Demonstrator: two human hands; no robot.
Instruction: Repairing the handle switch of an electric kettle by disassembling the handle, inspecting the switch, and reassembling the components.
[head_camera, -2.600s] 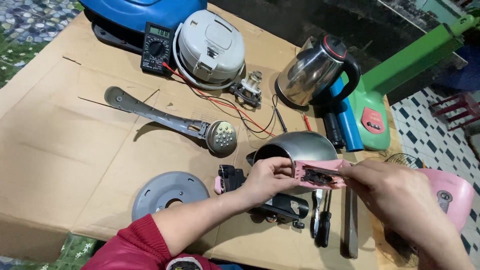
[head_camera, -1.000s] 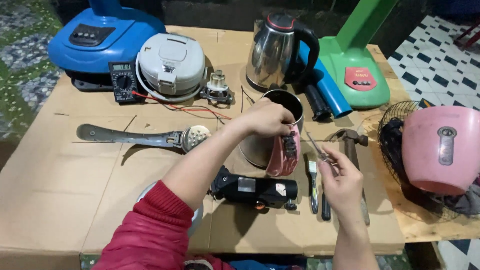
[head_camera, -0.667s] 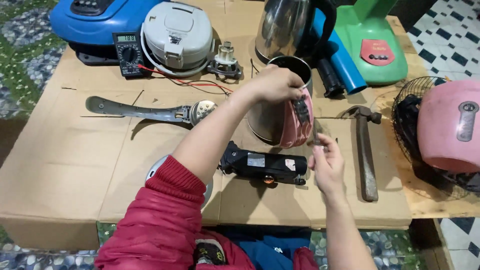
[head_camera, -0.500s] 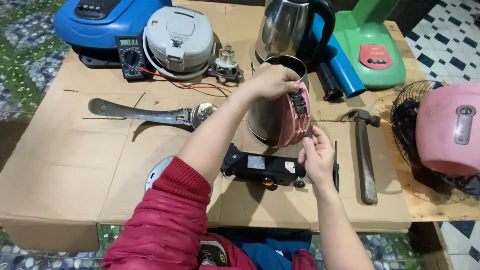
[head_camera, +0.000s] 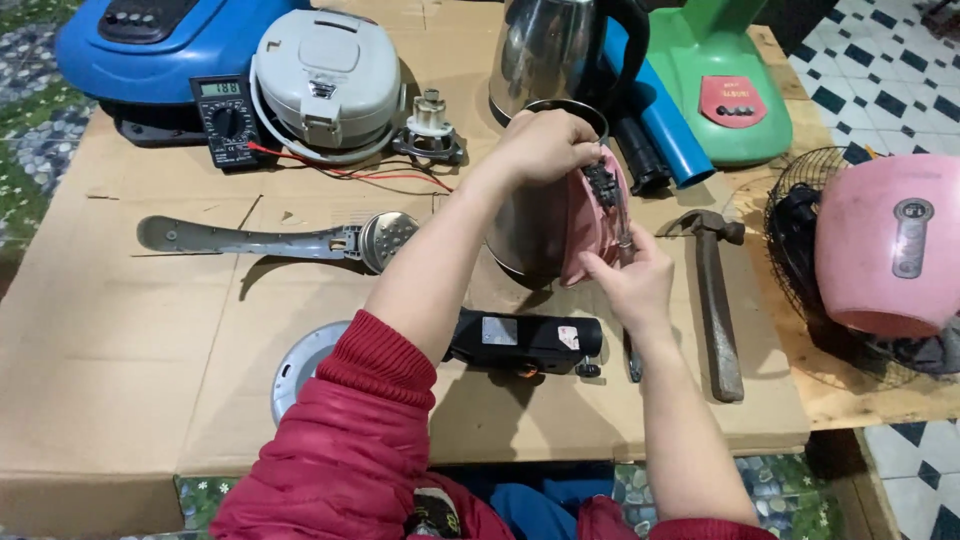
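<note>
A flattened brown cardboard sheet (head_camera: 150, 340) covers most of the frame as the work surface. At the upper left stands a blue plastic appliance body (head_camera: 150, 45), with a round grey rice-cooker lid (head_camera: 330, 75) just right of it. At the right edge lies a pink fan motor housing with its dark wire cage (head_camera: 880, 250), and at the upper right a green plastic appliance base (head_camera: 730, 80).

At upper centre a stainless steel kettle body (head_camera: 530, 230) sits under the hands, with a pink plastic handle piece (head_camera: 590, 225) against its right side. The left hand (head_camera: 545, 145) grips the top of that handle, fingers curled tight around it. The right hand (head_camera: 625, 285) pinches a thin screwdriver (head_camera: 622, 215) set against the handle.

Below, at centre, lies a black rectangular base part (head_camera: 520, 340); right of it, a wooden-handled hammer (head_camera: 715, 300). At left rests a long grey metal arm with a perforated round head (head_camera: 270, 240), and a black multimeter (head_camera: 228, 120) sits at upper left.
</note>
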